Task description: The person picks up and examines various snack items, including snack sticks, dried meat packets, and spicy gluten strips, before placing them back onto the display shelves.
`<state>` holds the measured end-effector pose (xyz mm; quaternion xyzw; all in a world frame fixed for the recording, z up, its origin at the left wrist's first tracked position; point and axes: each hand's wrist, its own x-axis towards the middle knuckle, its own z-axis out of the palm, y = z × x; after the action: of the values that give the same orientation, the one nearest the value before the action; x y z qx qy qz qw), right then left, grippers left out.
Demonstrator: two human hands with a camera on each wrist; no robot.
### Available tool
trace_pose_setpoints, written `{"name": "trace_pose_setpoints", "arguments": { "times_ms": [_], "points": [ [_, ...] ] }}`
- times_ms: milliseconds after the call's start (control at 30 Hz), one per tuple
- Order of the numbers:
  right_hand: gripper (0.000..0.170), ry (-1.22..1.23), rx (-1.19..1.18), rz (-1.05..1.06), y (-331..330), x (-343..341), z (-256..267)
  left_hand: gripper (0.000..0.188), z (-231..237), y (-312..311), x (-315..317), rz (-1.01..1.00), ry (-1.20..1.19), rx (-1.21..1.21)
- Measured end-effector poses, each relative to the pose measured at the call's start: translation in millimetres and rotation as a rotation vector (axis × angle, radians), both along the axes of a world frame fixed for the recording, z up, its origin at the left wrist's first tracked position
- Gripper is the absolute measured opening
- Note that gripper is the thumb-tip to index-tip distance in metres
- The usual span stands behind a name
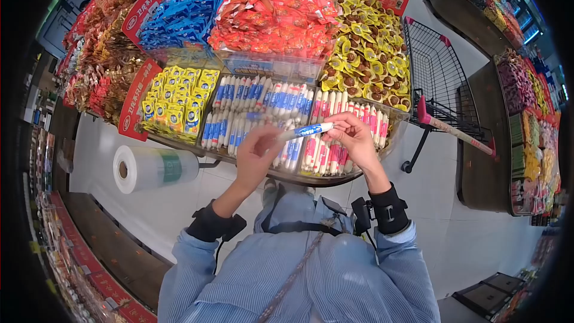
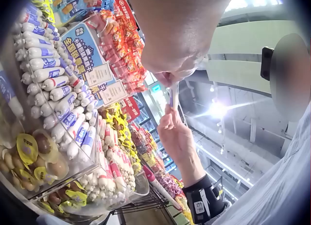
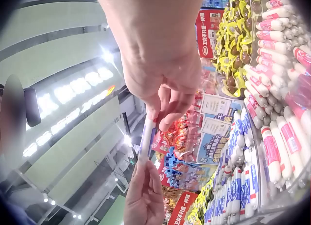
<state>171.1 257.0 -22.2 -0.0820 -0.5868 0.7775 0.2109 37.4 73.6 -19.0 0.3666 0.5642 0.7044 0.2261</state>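
A slim sausage (image 1: 310, 130) in a white wrapper with a blue label lies between my two hands, above the front of the display bin. Its right end is pinched between thumb and fingers of my right hand (image 1: 354, 139). My left hand (image 1: 256, 151), slightly blurred, holds the other end with its fingertips. From the right wrist, the sausage (image 3: 146, 137) stretches from the right fingertips down to the left hand (image 3: 145, 196). Directly below are rows of blue-labelled sausages (image 1: 230, 128) and pink-labelled sausages (image 1: 326, 155).
Yellow snack packets (image 1: 179, 98) fill the bin's left compartment. Behind rise heaps of blue packets (image 1: 179, 18), red packets (image 1: 275, 18) and yellow-wrapped brown eggs (image 1: 365, 54). A plastic bag roll (image 1: 155, 169) sticks out at the left; a shopping cart (image 1: 442, 72) stands at the right.
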Motion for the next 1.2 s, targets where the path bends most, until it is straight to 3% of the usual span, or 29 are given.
{"name": "trace_pose_setpoints", "arguments": {
  "times_ms": [167, 200, 467, 567, 667, 767, 800, 933, 1033, 1167, 1200],
  "points": [
    [0.02, 0.02, -0.025, 0.023, -5, -1, 4, 0.025, 7, 2, -11, 0.022, -0.023, 0.001],
    [0.019, -0.097, 0.006, -0.009, -10, 0, 11, 0.026, 11, 4, -12, 0.043, -0.068, -0.009],
    [0.019, -0.02, 0.737, -0.166, -29, -20, 6, 0.019, -7, 21, -13, 0.012, -0.522, -0.023],
    [0.019, -0.119, 0.753, -0.091, -33, -21, 9, 0.017, -8, 23, -20, -0.009, -0.509, -0.086],
    [0.022, -0.215, 0.702, -0.049, -31, -17, 5, 0.015, -17, 20, -31, -0.03, -0.452, -0.13],
    [0.019, -0.364, 0.585, -0.118, -19, -9, -12, 0.016, -19, 14, -43, -0.08, -0.159, -0.357],
    [0.019, -0.441, 0.573, -0.124, -11, -5, -23, 0.018, -36, 11, -47, -0.006, 0.06, -0.464],
    [0.015, -0.543, 0.481, -0.1, 2, 4, -50, 0.016, -55, 10, -37, -0.064, 0.422, -0.613],
    [0.014, -0.561, 0.455, -0.084, 2, 4, -50, 0.015, -71, 15, -32, -0.087, 0.65, -0.595],
    [0.014, -0.552, 0.436, -0.066, 2, 5, -55, 0.015, -70, 26, -20, -0.106, 0.385, -0.648],
    [0.014, -0.553, 0.436, -0.061, 2, 4, -56, 0.016, -70, 27, -19, -0.107, 0.418, -0.659]
  ]
}}
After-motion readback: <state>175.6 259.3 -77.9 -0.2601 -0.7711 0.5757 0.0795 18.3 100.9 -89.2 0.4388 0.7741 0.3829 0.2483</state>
